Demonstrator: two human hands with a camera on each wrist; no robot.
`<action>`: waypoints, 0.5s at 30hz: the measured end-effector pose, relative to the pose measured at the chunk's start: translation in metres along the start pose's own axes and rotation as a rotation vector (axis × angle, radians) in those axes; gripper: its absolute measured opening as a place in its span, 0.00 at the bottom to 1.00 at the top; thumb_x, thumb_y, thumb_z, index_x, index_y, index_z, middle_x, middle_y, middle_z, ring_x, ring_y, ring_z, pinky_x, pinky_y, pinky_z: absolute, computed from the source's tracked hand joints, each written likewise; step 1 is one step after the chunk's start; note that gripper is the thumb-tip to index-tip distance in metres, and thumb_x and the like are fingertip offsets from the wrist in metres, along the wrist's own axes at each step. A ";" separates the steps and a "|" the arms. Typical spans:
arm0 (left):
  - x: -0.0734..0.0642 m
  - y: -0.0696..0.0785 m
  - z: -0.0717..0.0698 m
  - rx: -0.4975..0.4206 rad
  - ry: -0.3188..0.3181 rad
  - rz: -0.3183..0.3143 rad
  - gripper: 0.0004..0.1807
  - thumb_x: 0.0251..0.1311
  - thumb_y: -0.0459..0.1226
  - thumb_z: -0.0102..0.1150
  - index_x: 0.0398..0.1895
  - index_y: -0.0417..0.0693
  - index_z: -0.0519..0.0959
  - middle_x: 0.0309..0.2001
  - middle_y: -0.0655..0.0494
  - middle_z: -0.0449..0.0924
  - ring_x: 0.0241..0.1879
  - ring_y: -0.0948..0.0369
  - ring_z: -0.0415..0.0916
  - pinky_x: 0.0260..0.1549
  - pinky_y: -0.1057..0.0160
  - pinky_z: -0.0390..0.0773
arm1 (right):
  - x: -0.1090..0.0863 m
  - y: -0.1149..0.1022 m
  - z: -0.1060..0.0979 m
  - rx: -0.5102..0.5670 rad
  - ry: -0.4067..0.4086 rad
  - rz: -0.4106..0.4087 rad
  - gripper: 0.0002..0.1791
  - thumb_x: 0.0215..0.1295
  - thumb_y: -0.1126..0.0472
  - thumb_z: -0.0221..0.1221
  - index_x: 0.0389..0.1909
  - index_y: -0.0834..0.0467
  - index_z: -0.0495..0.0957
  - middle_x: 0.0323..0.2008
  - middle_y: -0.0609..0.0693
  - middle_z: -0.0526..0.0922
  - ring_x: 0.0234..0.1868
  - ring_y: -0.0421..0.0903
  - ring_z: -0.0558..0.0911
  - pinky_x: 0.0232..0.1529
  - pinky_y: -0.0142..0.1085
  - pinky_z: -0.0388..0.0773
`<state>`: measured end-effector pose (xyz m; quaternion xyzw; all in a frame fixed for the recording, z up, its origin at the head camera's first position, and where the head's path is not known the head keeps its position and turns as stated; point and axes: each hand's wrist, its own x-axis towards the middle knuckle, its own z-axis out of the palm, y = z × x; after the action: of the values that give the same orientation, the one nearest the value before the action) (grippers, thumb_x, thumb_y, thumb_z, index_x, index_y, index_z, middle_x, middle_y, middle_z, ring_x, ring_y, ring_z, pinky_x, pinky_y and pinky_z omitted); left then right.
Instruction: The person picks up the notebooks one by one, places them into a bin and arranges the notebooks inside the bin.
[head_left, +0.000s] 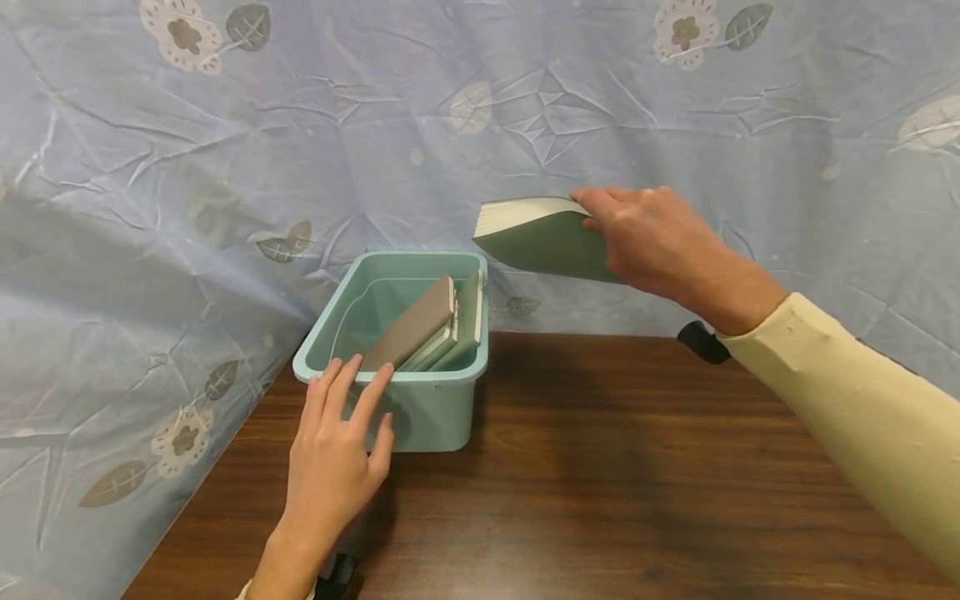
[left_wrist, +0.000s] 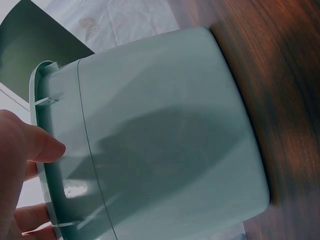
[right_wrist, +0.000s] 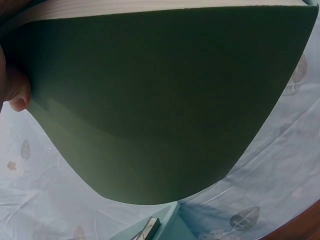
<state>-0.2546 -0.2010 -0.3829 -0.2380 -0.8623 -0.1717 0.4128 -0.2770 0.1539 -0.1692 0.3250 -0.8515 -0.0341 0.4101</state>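
Note:
My right hand (head_left: pixel 660 242) grips one end of a green soft-cover book (head_left: pixel 551 242), held in the air to the right of and above a light teal plastic bin (head_left: pixel 442 408). The book's cover bows and its page edges show; in the right wrist view the green cover (right_wrist: pixel 160 105) fills most of the picture, with the thumb on it at the left. My left hand (head_left: pixel 333 467) rests its spread fingers on the bin's near rim, thumb outside the wall. Inside the bin, a brown book (head_left: pixel 412 325) leans beside green books (head_left: pixel 468 312); their lower parts are hidden.
The bin stands on a dark brown wooden table (head_left: pixel 600 467), close to a pale blue floral cloth (head_left: pixel 420 150) that hangs behind and along the left side. A black band (head_left: pixel 703 342) is on the right wrist.

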 end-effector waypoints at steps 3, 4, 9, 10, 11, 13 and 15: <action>0.000 0.000 0.000 -0.001 0.000 0.000 0.32 0.59 0.37 0.58 0.70 0.54 0.71 0.68 0.39 0.67 0.72 0.42 0.59 0.71 0.37 0.58 | 0.001 -0.001 0.000 -0.004 -0.001 0.002 0.12 0.67 0.68 0.55 0.49 0.66 0.77 0.39 0.62 0.87 0.30 0.60 0.84 0.27 0.58 0.78; 0.000 0.000 0.001 -0.001 0.000 0.000 0.32 0.59 0.37 0.58 0.70 0.54 0.70 0.68 0.38 0.67 0.72 0.42 0.59 0.71 0.37 0.58 | 0.002 -0.001 0.001 -0.004 0.002 -0.001 0.12 0.67 0.68 0.55 0.49 0.66 0.77 0.38 0.62 0.87 0.29 0.60 0.84 0.27 0.57 0.78; 0.000 -0.001 0.002 0.001 -0.002 0.002 0.32 0.60 0.38 0.57 0.70 0.54 0.70 0.68 0.39 0.67 0.72 0.42 0.59 0.72 0.38 0.57 | 0.003 -0.001 0.003 -0.004 0.023 -0.018 0.12 0.68 0.68 0.55 0.49 0.67 0.76 0.38 0.62 0.87 0.29 0.60 0.84 0.26 0.57 0.78; 0.000 -0.001 0.002 0.001 -0.001 0.003 0.32 0.60 0.38 0.57 0.70 0.54 0.70 0.68 0.39 0.67 0.72 0.42 0.59 0.71 0.37 0.58 | 0.004 -0.002 0.004 -0.004 0.024 -0.018 0.12 0.68 0.68 0.55 0.49 0.67 0.76 0.38 0.62 0.87 0.29 0.60 0.84 0.26 0.57 0.78; 0.000 -0.001 0.003 0.001 -0.002 0.004 0.32 0.60 0.38 0.57 0.71 0.54 0.70 0.68 0.39 0.67 0.72 0.42 0.59 0.71 0.37 0.58 | 0.004 -0.002 0.004 -0.005 0.024 -0.016 0.12 0.68 0.68 0.55 0.50 0.67 0.76 0.39 0.62 0.87 0.30 0.60 0.85 0.27 0.57 0.78; 0.000 -0.002 0.003 0.000 0.001 0.006 0.32 0.59 0.37 0.58 0.70 0.54 0.70 0.68 0.39 0.67 0.71 0.42 0.60 0.71 0.37 0.58 | 0.005 -0.003 0.005 -0.005 0.025 -0.014 0.12 0.67 0.69 0.55 0.50 0.67 0.76 0.40 0.62 0.87 0.31 0.61 0.85 0.27 0.58 0.79; 0.000 -0.003 0.003 -0.001 0.006 0.009 0.32 0.59 0.37 0.58 0.70 0.53 0.70 0.68 0.38 0.67 0.71 0.41 0.60 0.71 0.37 0.58 | 0.005 -0.004 0.006 -0.004 0.025 -0.016 0.12 0.67 0.69 0.54 0.50 0.67 0.76 0.40 0.62 0.87 0.32 0.61 0.85 0.28 0.58 0.79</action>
<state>-0.2582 -0.2015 -0.3851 -0.2417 -0.8599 -0.1711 0.4158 -0.2814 0.1462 -0.1708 0.3314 -0.8436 -0.0352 0.4210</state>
